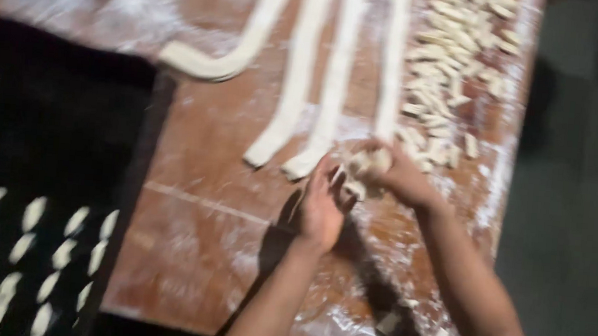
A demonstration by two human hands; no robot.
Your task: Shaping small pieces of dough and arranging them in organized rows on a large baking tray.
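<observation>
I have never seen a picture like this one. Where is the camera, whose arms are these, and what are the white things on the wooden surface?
There is one picture, taken by a camera worn on a person's head and looking down, so the two bare arms are that person's own. It is blurred by motion.

The surface is a floured wooden table. On it lie long dough ropes, side by side, and to their right a heap of small cut dough pieces.

The left hand and the right hand meet at the near ends of the ropes. They work small dough pieces between the fingers; the blur hides which hand grips them.

At the left, a dark tray holds rows of shaped pieces.
</observation>
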